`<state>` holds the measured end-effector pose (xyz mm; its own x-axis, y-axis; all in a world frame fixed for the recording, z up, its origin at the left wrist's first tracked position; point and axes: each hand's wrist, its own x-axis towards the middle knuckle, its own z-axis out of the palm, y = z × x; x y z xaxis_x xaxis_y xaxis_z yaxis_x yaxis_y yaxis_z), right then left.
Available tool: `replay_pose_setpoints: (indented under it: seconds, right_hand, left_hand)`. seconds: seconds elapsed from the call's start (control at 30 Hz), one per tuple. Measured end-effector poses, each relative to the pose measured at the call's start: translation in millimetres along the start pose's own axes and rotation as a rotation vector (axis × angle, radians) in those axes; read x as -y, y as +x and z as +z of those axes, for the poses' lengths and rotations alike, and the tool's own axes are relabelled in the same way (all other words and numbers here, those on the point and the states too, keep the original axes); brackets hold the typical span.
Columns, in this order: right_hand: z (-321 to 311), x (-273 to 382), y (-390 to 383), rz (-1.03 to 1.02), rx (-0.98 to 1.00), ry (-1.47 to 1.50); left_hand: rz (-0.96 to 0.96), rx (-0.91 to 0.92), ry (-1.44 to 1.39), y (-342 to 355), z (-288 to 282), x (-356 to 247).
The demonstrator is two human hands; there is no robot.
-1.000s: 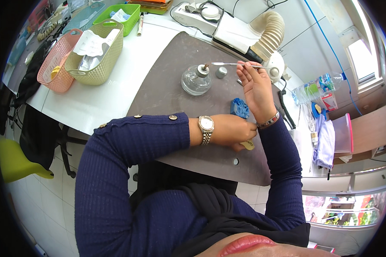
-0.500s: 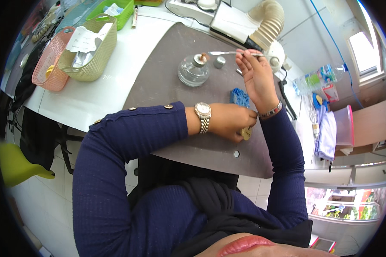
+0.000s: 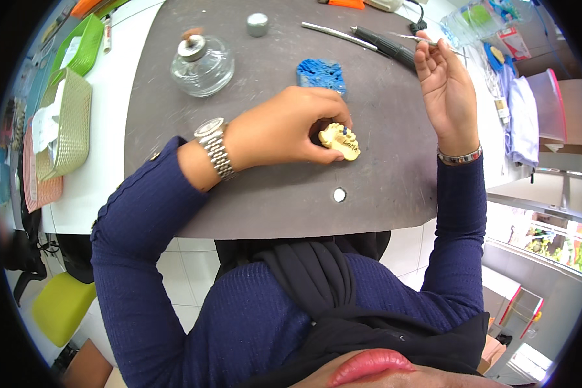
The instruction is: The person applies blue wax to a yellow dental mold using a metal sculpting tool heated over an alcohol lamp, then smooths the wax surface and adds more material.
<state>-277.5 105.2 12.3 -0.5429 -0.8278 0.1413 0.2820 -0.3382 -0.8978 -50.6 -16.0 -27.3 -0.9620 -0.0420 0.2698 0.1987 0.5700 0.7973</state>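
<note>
My left hand (image 3: 293,126) is closed round a pale yellow plaster dental cast (image 3: 339,143) with a dark blue patch and writing, low over the grey mat. Raised to the right, my right hand (image 3: 447,87) pinches a thin metal instrument (image 3: 406,36) between curled fingertips. Beyond my left hand lies a rough blue block (image 3: 320,74). A glass spirit lamp (image 3: 202,71) stands at the back left, its wick tip orange-brown, with a silver cap (image 3: 257,24) nearby. A metal rod (image 3: 336,34) and dark handpiece (image 3: 391,46) lie behind my right hand.
The grey mat (image 3: 271,207) has a small hole near the front edge. Green (image 3: 77,55), beige (image 3: 71,132) and pink baskets stand on the white desk at left. Plastic bottles (image 3: 472,22), cloths (image 3: 524,126) and a pink-edged box are at right. A yellow-green chair (image 3: 61,307) sits lower left.
My right hand has moved the instrument rightward, away from the lamp's wick. My left hand has shifted slightly leftward, showing more of the cast. The camera view has tilted and shifted.
</note>
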Motion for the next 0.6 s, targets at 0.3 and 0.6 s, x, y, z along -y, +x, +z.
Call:
replay_pose_setpoints:
  seconds: [0.3, 0.6]
  right_hand:
    - [0.2, -18.0, -26.0, 0.177, 0.054, -0.153]
    - [15.7, -8.6, -44.7, 0.279, 0.103, -0.030]
  left_hand:
    - [-0.181, 0.069, -0.098, 1.0, -4.8, -10.3]
    - [-0.240, -0.046, -0.231, 2.3, -4.2, -14.7]
